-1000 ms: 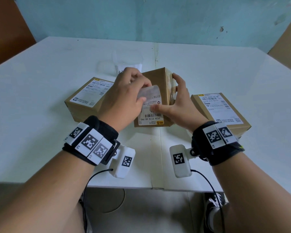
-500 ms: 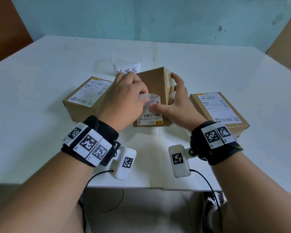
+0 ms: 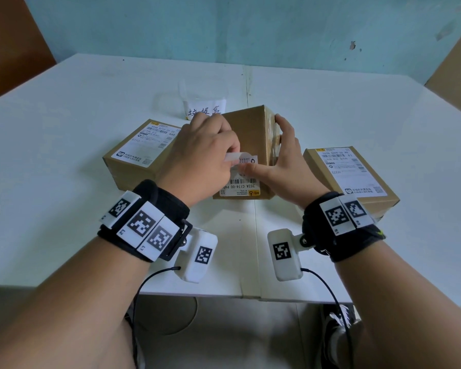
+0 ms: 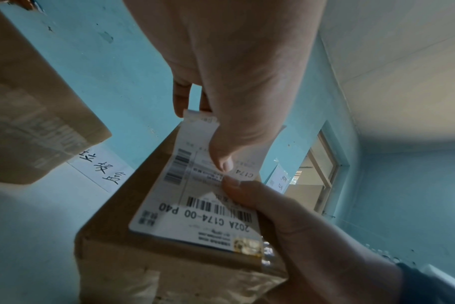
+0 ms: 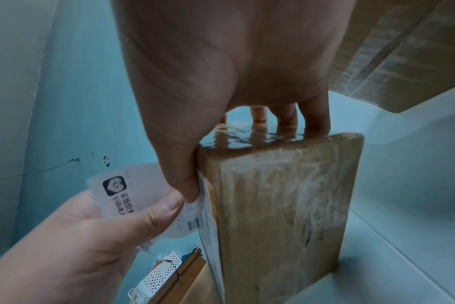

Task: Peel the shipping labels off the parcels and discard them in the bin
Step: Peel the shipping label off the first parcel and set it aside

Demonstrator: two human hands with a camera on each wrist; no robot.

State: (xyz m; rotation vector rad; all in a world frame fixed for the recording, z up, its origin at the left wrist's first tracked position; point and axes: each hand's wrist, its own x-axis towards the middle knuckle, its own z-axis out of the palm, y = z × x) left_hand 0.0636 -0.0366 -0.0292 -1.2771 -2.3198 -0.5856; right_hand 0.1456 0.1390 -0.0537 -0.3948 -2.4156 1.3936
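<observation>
Head cam looks down and forward over the table (image 3: 64, 155), both wrist cams sit close and low, looking up along the fingers, all three sharing the middle box (image 3: 250, 134) (image 4: 122, 205) (image 5: 278, 205).

I note a white surface (image 3: 64, 161) with a seam running down its middle. Behind it stands a pale blue wall (image 3: 224, 27), scuffed in places. A shoe (image 3: 338, 331) shows below the near edge.
</observation>
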